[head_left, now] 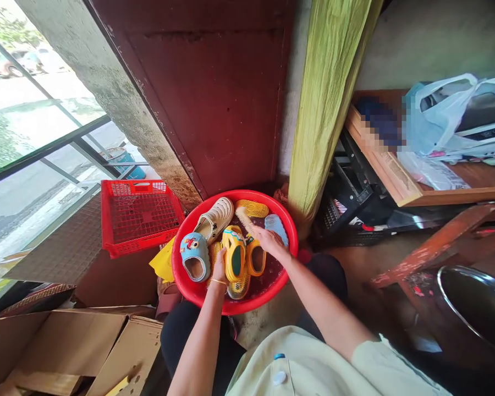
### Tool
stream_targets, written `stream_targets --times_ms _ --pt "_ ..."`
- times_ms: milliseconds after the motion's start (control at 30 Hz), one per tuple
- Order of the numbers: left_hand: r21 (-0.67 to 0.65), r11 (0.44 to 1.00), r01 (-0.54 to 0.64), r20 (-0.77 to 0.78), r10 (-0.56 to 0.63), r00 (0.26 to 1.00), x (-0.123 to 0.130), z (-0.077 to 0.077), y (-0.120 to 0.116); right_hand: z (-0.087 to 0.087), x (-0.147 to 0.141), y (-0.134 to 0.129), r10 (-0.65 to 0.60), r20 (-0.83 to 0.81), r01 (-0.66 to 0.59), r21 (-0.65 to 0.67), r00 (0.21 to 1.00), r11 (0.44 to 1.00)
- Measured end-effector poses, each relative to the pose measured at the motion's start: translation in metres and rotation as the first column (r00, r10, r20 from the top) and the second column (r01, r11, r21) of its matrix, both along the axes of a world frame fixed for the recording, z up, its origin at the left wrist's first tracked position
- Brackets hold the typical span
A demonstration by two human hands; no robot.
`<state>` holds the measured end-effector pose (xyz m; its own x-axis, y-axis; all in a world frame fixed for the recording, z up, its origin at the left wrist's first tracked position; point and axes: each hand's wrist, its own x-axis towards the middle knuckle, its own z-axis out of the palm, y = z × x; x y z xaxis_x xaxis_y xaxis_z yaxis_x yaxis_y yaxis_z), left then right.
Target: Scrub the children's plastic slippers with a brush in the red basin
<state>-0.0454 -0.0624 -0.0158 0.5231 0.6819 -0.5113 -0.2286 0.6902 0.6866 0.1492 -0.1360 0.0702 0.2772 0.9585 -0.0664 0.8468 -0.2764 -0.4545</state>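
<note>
Between my knees sits a red basin with dark water and several clogs in it. My left hand grips a yellow clog by its side, its opening facing me. In my right hand is a pale brush, held just above the clog's toe end. A second yellow clog lies beside it, under my right hand. To the left are a light blue clog with a decoration and a cream clog. A yellow sole and a light blue sole show at the far and right side.
A red plastic crate stands left of the basin, and cardboard boxes are nearer me. Behind is a dark red door beside a yellow-green curtain. At right are a wooden tray, a plastic bag and a metal-rimmed pot.
</note>
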Motion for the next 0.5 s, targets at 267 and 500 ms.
stream_targets --times_ms 267,500 --pt "-0.188 0.982 0.009 0.248 0.039 0.968 -0.02 -0.004 -0.004 -0.025 -0.01 -0.011 0.145 0.034 -0.141 -0.101 0.989 0.985" --pt "-0.182 0.963 -0.198 0.294 0.245 0.924 -0.013 -0.002 0.017 -0.021 -0.009 -0.069 0.184 0.059 -0.174 -0.146 0.981 0.974"
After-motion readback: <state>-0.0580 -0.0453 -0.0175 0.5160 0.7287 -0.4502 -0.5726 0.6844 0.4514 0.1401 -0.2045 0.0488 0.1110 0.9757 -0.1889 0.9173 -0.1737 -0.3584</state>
